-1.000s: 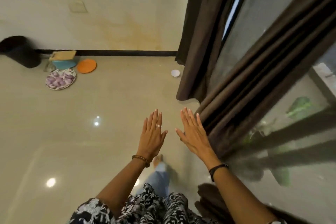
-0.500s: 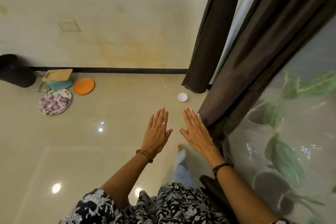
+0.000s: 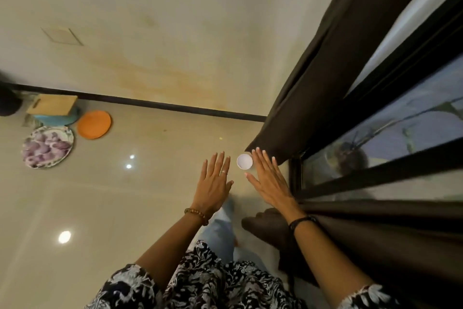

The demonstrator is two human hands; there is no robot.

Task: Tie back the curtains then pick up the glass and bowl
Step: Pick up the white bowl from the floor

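Both hands out flat, palms down, fingers straight, gripping nothing. Left hand (image 3: pixel 214 184) ringed and spread over bare floor (image 3: pixel 140 208). Right hand (image 3: pixel 269 179) reaching alongside the window (image 3: pixel 390 133). Small white bowl (image 3: pixel 244 161) sitting on the floor just past the right thumb, between the two sets of fingertips. Dark curtain (image 3: pixel 308 98) hanging loose, hem just beyond the right fingertips. Far off to the left of the left fingers: orange plate (image 3: pixel 94 124), patterned plate (image 3: pixel 47 147), wooden board (image 3: pixel 51 105).

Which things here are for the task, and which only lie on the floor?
For the task: curtain; white cup; both hands, left and right.
Lying about: orange plate; flowered plate; wooden board; blue dish.
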